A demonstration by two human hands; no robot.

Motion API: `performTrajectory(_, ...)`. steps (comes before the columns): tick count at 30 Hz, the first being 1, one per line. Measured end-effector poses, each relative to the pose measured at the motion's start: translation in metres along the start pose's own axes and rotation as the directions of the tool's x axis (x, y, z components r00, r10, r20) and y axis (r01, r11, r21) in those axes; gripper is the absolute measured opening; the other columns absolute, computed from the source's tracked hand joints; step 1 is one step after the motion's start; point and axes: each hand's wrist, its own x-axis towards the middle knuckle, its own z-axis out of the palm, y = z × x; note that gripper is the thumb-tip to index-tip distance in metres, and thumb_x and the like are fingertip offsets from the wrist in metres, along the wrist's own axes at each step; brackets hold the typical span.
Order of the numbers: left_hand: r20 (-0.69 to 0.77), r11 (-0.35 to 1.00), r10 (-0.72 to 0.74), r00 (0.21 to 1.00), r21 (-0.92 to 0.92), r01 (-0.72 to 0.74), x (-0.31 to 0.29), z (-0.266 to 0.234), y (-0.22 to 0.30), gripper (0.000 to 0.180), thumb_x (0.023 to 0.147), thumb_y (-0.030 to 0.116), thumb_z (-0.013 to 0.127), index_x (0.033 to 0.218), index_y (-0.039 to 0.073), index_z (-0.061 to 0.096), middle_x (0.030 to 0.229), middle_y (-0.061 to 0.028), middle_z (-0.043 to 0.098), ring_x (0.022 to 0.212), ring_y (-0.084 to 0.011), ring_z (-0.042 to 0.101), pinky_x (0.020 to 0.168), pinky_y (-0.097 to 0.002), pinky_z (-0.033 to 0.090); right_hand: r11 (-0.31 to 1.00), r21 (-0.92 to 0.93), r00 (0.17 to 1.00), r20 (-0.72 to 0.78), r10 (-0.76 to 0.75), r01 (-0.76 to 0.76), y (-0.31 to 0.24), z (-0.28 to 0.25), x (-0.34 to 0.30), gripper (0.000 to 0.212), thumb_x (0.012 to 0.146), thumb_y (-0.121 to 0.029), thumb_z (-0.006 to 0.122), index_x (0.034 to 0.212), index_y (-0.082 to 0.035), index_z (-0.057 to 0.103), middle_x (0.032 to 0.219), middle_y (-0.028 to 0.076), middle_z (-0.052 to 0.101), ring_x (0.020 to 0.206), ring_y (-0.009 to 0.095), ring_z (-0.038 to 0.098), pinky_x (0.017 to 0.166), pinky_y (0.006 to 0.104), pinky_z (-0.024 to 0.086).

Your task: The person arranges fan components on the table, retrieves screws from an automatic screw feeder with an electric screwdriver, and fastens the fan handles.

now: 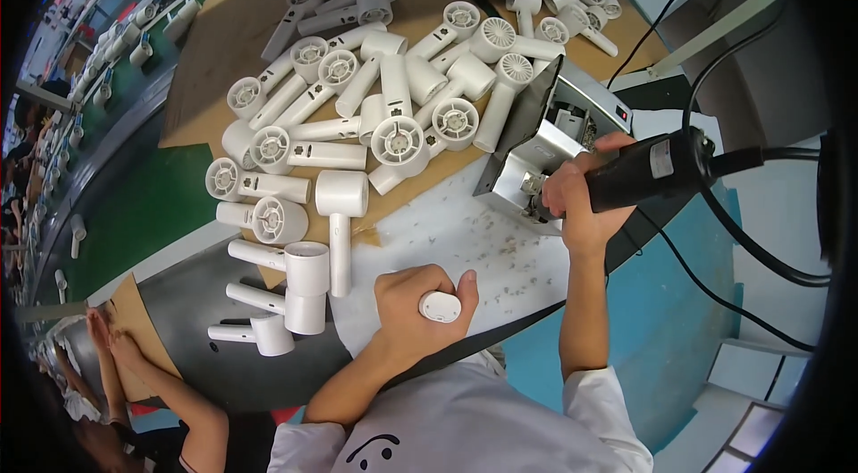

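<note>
At the desk: you are working over its white sheet, close to your chest.
Left hand: your grip is closing around a white handheld fan part, held above the near edge.
Right hand: your grip is clamping the black corded tool beside the metal fixture.
Farther back: white fans are lying piled on cardboard.
</note>
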Motion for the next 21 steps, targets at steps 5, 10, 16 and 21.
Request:
performTrajectory(5, -0.070, 0.964, 0.205, 0.976, 0.185, -0.190, 0.015, 0.002, -0.013, 0.030, 0.067, -0.002, 0.069, 0.053, 0.008, 0.044, 0.044, -0.0051, 0.044, 0.035, -0.0198, 0.042, 0.038, -0.0275, 0.032, 0.978, -0.208, 0.966, -0.247, -0.078, 0.026, -0.002, 0.019, 0.002, 0.035, 0.080, 0.010, 0.052, 0.110, -0.003, 0.039, 0.058, 0.004, 0.044, 0.039, 0.011, 0.038, 0.040, 0.0287, 0.035)
performTrajectory(10, -0.039, 0.966, 0.188, 0.981, 0.190, -0.178, 0.015, 0.006, -0.015, 0.029, 0.064, -0.002, 0.068, 0.053, 0.008, 0.043, 0.046, -0.0053, 0.043, 0.035, -0.0207, 0.041, 0.038, -0.0293, 0.032, 0.936, 0.307, 0.949, -0.204, 0.242, -0.173, -0.014, 0.003, -0.014, 0.034, 0.087, 0.002, 0.051, 0.118, -0.010, 0.041, 0.056, -0.001, 0.037, 0.039, 0.008, 0.032, 0.040, 0.0262, 0.034)
performTrajectory(16, 0.008, 0.960, 0.216, 0.976, 0.180, -0.214, 0.017, 0.010, -0.015, 0.029, 0.061, -0.001, 0.068, 0.053, 0.008, 0.042, 0.047, -0.0055, 0.043, 0.036, -0.0229, 0.040, 0.038, -0.0307, 0.032, 0.788, 0.614, 0.997, 0.019, -0.078, 0.050, -0.067, 0.027, -0.038, 0.030, 0.093, -0.002, 0.045, 0.121, -0.011, 0.037, 0.055, -0.001, 0.042, 0.039, 0.007, 0.041, 0.041, 0.0250, 0.043)
performTrajectory(21, 0.039, 0.955, 0.227, 0.973, 0.188, -0.230, 0.018, 0.011, -0.011, 0.030, 0.060, 0.000, 0.069, 0.053, 0.009, 0.041, 0.047, -0.0048, 0.043, 0.036, -0.0230, 0.040, 0.039, -0.0310, 0.032, 0.820, 0.566, 0.987, 0.064, -0.146, 0.085, -0.072, 0.041, -0.043, 0.035, 0.091, -0.002, 0.050, 0.119, -0.012, 0.032, 0.054, 0.001, 0.046, 0.038, 0.009, 0.046, 0.041, 0.0258, 0.048)
